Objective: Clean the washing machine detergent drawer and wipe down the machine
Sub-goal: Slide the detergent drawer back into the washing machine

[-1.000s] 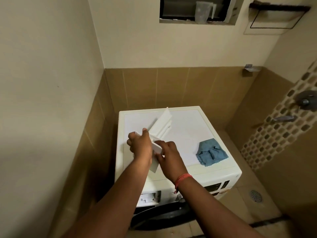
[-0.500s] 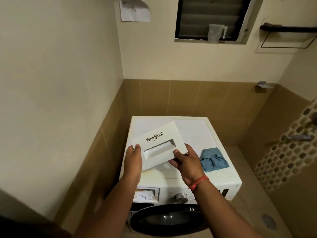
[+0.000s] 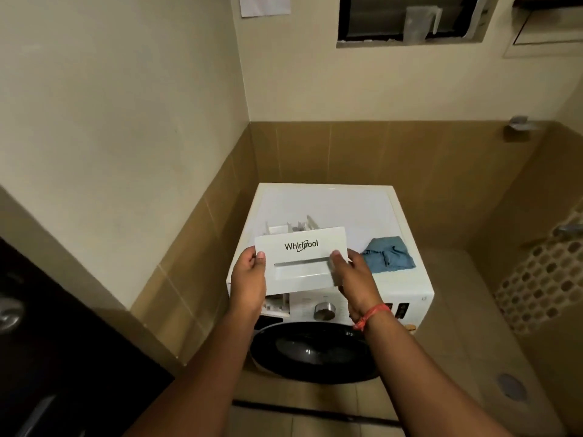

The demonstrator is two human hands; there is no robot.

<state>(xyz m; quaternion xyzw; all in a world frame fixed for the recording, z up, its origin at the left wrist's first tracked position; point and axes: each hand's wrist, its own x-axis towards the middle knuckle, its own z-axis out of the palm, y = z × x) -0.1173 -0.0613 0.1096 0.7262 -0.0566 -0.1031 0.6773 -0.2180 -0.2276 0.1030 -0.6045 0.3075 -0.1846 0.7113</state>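
A white detergent drawer (image 3: 301,260) with a Whirlpool logo on its front panel is held level above the front of the white washing machine (image 3: 407,285). My left hand (image 3: 249,279) grips the panel's left end and my right hand (image 3: 353,275) grips its right end. The drawer's compartments point away from me over the machine's top. Below the panel, the open drawer slot (image 3: 277,305) shows in the machine's front, left of the control knob (image 3: 324,310). A crumpled blue cloth (image 3: 389,255) lies on the machine's top at the right.
The machine stands in a corner, with a tiled wall close on its left and behind it. Its dark round door (image 3: 312,351) faces me. A dark door with a handle (image 3: 9,313) is at my near left. A floor drain (image 3: 511,386) lies at the right.
The drawer has turned from tilted on edge to level, its front panel now facing me squarely, and come lower toward the machine's front. The camera has pulled back and down.
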